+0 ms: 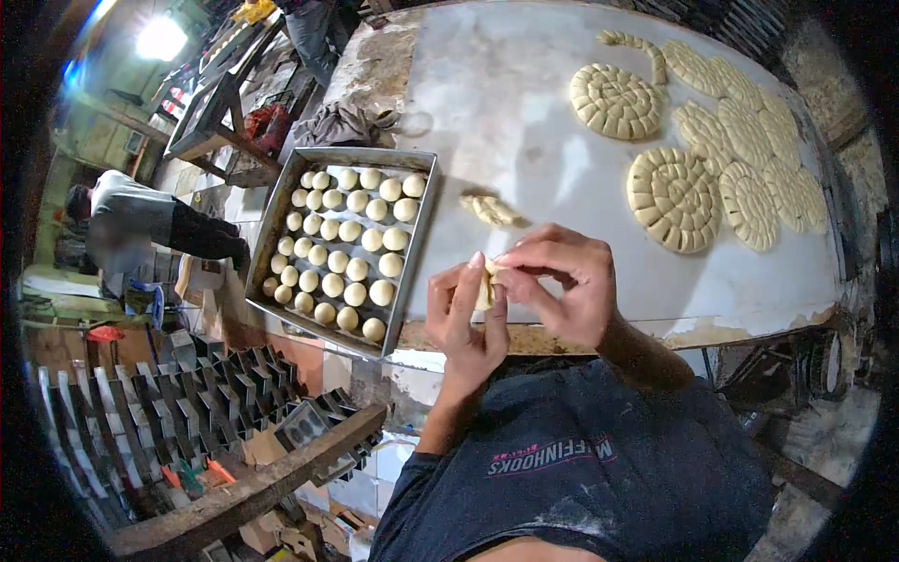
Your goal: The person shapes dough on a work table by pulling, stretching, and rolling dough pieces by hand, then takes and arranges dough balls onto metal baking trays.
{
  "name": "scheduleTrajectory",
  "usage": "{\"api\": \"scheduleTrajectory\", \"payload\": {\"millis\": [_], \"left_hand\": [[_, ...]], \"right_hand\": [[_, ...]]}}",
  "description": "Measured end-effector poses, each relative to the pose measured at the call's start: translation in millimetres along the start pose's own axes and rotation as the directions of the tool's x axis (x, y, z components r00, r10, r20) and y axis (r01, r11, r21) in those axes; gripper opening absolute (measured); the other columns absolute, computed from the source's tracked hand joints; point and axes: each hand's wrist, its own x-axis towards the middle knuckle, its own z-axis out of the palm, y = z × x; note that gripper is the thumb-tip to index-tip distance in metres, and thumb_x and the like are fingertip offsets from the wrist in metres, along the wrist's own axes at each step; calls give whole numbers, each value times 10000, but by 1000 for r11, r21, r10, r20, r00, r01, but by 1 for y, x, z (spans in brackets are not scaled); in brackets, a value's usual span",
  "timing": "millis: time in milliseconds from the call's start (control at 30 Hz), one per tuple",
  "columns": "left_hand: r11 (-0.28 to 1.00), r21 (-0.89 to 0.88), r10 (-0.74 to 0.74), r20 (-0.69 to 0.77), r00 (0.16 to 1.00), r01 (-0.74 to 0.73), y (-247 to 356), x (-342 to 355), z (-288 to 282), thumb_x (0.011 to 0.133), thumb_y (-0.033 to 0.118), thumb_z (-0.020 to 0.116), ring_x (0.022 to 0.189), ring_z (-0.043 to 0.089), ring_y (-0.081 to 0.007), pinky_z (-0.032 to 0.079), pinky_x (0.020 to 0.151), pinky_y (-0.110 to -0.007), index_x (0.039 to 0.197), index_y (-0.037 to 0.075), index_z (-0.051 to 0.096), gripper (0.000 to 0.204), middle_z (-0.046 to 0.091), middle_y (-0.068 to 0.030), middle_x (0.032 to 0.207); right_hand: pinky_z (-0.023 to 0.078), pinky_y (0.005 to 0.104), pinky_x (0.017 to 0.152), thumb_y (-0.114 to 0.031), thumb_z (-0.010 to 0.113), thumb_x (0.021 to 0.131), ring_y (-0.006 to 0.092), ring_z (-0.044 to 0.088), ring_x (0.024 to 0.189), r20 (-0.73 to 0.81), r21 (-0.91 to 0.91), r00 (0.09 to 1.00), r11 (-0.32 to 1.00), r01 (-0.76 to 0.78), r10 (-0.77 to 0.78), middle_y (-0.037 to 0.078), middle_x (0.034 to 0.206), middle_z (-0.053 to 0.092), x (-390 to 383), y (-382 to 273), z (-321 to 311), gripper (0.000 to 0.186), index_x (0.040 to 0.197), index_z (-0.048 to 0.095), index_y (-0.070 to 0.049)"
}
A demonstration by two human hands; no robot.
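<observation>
Over the near edge of the table, my left hand (465,317) and my right hand (567,281) meet, both pinching one small piece of pale dough (484,296). My fingers cover part of it. Just beyond them a loose, twisted strip of dough (492,209) lies on the tabletop. To the left, a metal tray (423,215) holds rows of round dough balls (349,231). Over on the right are several flat coils of dough cut into segments, the nearest being a large coil (673,199). A short curved row of dough pieces (646,47) trails from another coil.
The pale tabletop (524,103) carries all the dough. A crumpled grey cloth (342,125) lies behind the tray. Stacked metal baking tins (187,412) and a wooden beam (253,487) stand at lower left. Another person (150,220) is farther off at left.
</observation>
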Motion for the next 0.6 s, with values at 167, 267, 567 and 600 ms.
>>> {"api": "scheduleTrajectory", "payload": {"millis": [167, 267, 567, 600], "left_hand": [[984, 169, -58, 7, 998, 56, 24, 0, -6, 684, -19, 686, 843, 539, -247, 465, 719, -322, 1240, 15, 614, 562, 569, -111, 888], [913, -361, -231, -81, 969, 188, 32, 7, -6, 714, 19, 709, 974, 522, -230, 464, 762, -291, 1284, -27, 557, 592, 506, -141, 1050], [810, -578, -119, 7, 993, 101, -33, 14, -66, 964, 310, 520, 1076, 496, -308, 372, 961, -412, 1115, -5, 604, 359, 504, -198, 1137], [918, -396, -35, -19, 999, 24, -41, 21, -73, 956, 294, 525, 1027, 523, -294, 413, 902, -397, 1143, -19, 594, 371, 547, -188, 1092]], "right_hand": [[568, 299, 701, 20, 752, 700, 257, 698, 799, 101, -230, 968, 941, 248, -230, 157, 933, 678, -2, -28, -1, 251, 945, 700, 17], [569, 323, 722, 11, 744, 729, 254, 700, 831, 121, -283, 943, 900, 331, -309, 124, 883, 699, -1, -25, 6, 177, 901, 704, 1], [528, 254, 603, -35, 799, 697, 144, 669, 722, 221, -15, 968, 993, -114, 115, 109, 904, 680, 40, -31, 50, 219, 893, 700, -37], [533, 260, 615, -23, 788, 704, 159, 674, 730, 210, -18, 976, 998, 54, -49, 122, 953, 674, 43, -24, 59, 219, 904, 699, -33]]}}
